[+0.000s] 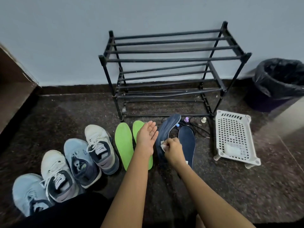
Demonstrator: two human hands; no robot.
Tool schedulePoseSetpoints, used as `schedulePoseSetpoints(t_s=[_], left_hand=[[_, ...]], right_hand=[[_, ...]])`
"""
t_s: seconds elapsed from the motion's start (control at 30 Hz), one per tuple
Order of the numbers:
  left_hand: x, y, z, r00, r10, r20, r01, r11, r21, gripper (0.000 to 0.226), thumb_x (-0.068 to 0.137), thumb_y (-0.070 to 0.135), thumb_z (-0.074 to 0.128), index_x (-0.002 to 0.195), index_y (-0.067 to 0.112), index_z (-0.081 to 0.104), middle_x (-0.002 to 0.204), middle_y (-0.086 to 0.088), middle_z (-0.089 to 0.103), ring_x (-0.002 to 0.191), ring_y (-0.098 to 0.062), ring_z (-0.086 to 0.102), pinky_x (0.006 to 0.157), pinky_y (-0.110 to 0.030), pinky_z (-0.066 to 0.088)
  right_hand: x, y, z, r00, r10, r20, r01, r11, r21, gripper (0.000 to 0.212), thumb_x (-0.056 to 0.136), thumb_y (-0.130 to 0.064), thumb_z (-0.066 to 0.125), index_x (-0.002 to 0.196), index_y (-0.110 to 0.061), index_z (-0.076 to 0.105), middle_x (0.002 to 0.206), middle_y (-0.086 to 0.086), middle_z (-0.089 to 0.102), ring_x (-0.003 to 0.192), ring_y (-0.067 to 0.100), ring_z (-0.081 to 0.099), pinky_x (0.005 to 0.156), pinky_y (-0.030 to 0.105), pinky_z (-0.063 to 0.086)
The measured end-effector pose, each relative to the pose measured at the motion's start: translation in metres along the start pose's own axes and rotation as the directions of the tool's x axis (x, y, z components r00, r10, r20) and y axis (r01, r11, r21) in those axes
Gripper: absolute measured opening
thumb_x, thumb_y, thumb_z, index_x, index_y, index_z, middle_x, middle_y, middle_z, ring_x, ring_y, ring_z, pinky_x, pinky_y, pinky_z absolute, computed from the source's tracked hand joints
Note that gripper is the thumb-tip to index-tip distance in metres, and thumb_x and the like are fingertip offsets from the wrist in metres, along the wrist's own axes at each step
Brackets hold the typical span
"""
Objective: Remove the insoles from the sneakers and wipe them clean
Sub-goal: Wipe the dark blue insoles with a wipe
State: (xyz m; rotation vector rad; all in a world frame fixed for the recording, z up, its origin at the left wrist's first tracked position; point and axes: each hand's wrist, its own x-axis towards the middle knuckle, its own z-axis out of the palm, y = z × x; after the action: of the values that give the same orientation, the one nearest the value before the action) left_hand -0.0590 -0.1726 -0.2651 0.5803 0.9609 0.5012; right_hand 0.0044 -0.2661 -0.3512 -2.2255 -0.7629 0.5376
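Nearest to us, our two bare forearms reach forward over the dark speckled floor. Our right hand (172,148) is pinched shut on a small crumpled white wipe (164,146), pressed against the curved dark blue foam insole (166,130) that is propped up on its edge. Our left hand (147,134) is spread flat, palm up, fingers together, touching the left edge of that insole and seemingly steadying it; it grips nothing.

The propped insole's long axis runs away from us, heel near our right wrist and toe toward the black metal tube shoe rack (172,63). We judge the next wiping stroke should travel along that axis, toward the toe, and the right hand is the one already on it.

Just right of the propped insole, a second dark blue insole (187,142) lies flat on the floor. Just left of it, partly under our left forearm, two bright green foam insoles (123,142) lie flat side by side. Farther left stand four sneakers in a row, two white-and-navy (100,147) and two pale blue (79,160). Well right of the propped insole sits an overturned white perforated plastic basket (235,137), and beyond that a black-lined waste bin (279,83).
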Motion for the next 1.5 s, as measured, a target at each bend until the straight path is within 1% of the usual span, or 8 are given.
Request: schedulePoseSetpoints(t_s=[0.13, 0.43, 0.63, 0.77, 0.9, 1.03, 1.23, 1.5], left_hand=[[-0.043, 0.042, 0.022, 0.995, 0.092, 0.046, -0.091, 0.996, -0.01, 0.033, 0.106, 0.023, 0.04, 0.129, 0.005, 0.055, 0.132, -0.009, 0.059, 0.124, -0.021, 0.055, 0.105, -0.032, 0.043], [-0.148, 0.111, 0.037, 0.941, 0.314, 0.122, -0.326, 0.941, 0.09, 0.016, 0.102, 0.022, 0.049, 0.097, 0.016, 0.064, 0.104, 0.0, 0.066, 0.104, -0.014, 0.06, 0.09, -0.028, 0.049], [-0.204, 0.119, 0.022, 0.937, 0.32, 0.138, -0.324, 0.946, 0.006, 0.038, 0.106, 0.039, 0.036, 0.098, 0.012, 0.063, 0.1, -0.005, 0.067, 0.098, -0.018, 0.062, 0.086, -0.032, 0.05], [-0.233, 0.112, 0.019, 0.924, 0.229, 0.306, -0.229, 0.973, -0.036, 0.069, 0.1, 0.063, 0.023, 0.106, 0.01, 0.068, 0.105, -0.015, 0.071, 0.094, -0.028, 0.068, 0.092, -0.043, 0.051], [-0.239, 0.108, 0.015, 0.855, 0.212, 0.472, -0.165, 0.976, -0.141, 0.091, 0.092, 0.076, 0.012, 0.114, 0.007, 0.068, 0.115, -0.018, 0.069, 0.104, -0.032, 0.066, 0.102, -0.049, 0.045], [-0.233, 0.105, 0.013, 0.814, 0.238, 0.529, -0.165, 0.969, -0.182, 0.087, 0.093, 0.074, 0.018, 0.118, 0.005, 0.064, 0.11, -0.017, 0.069, 0.102, -0.029, 0.065, 0.107, -0.05, 0.04], [-0.226, 0.111, 0.018, 0.801, 0.263, 0.538, -0.142, 0.956, -0.256, 0.079, 0.092, 0.074, 0.028, 0.108, 0.008, 0.068, 0.093, -0.01, 0.071, 0.094, -0.027, 0.067, 0.1, -0.049, 0.046], [-0.223, 0.095, 0.041, 0.811, 0.215, 0.544, -0.149, 0.975, -0.162, 0.082, 0.094, 0.073, 0.02, 0.114, 0.006, 0.063, 0.096, -0.011, 0.072, 0.086, -0.02, 0.068, 0.085, -0.035, 0.053]], right_hand=[[-0.02, -0.048, -0.056, 0.986, -0.107, -0.131, 0.122, 0.986, 0.111, 0.019, 0.087, -0.001, 0.057, 0.074, -0.016, 0.056, 0.095, 0.006, 0.057, 0.078, -0.002, 0.046, 0.07, -0.001, 0.03], [-0.087, -0.147, -0.162, 0.89, -0.367, -0.27, 0.424, 0.883, 0.2, 0.018, 0.084, -0.006, 0.064, 0.075, -0.021, 0.059, 0.08, -0.013, 0.056, 0.079, 0.014, 0.055, 0.076, 0.025, 0.042], [-0.137, -0.194, -0.193, 0.843, -0.472, -0.258, 0.533, 0.799, 0.28, 0.013, 0.085, -0.008, 0.063, 0.081, -0.02, 0.062, 0.084, -0.009, 0.063, 0.075, 0.01, 0.058, 0.073, 0.024, 0.047], [-0.158, -0.208, -0.189, 0.85, -0.488, -0.197, 0.523, 0.743, 0.417, 0.013, 0.087, -0.007, 0.062, 0.082, -0.019, 0.062, 0.085, -0.007, 0.065, 0.077, 0.008, 0.059, 0.074, 0.022, 0.046], [-0.168, -0.209, -0.181, 0.88, -0.452, -0.146, 0.453, 0.706, 0.544, 0.007, 0.085, -0.02, 0.063, 0.078, -0.021, 0.063, 0.078, 0.001, 0.066, 0.076, 0.015, 0.059, 0.075, 0.035, 0.048], [-0.173, -0.207, -0.181, 0.913, -0.393, -0.108, 0.377, 0.716, 0.587, 0.008, 0.081, -0.03, 0.067, 0.078, -0.023, 0.065, 0.079, 0.013, 0.067, 0.074, 0.02, 0.059, 0.072, 0.04, 0.049], [-0.18, -0.191, -0.185, 0.944, -0.324, 0.061, 0.197, 0.704, 0.682, 0.009, 0.089, -0.005, 0.063, 0.081, -0.01, 0.063, 0.073, 0.005, 0.061, 0.07, 0.018, 0.055, 0.069, 0.033, 0.05], [-0.173, -0.193, -0.178, 0.977, -0.18, -0.11, 0.199, 0.608, 0.769, 0.009, 0.089, -0.001, 0.062, 0.081, -0.006, 0.064, 0.071, 0.008, 0.063, 0.062, 0.015, 0.059, 0.055, 0.025, 0.054]])
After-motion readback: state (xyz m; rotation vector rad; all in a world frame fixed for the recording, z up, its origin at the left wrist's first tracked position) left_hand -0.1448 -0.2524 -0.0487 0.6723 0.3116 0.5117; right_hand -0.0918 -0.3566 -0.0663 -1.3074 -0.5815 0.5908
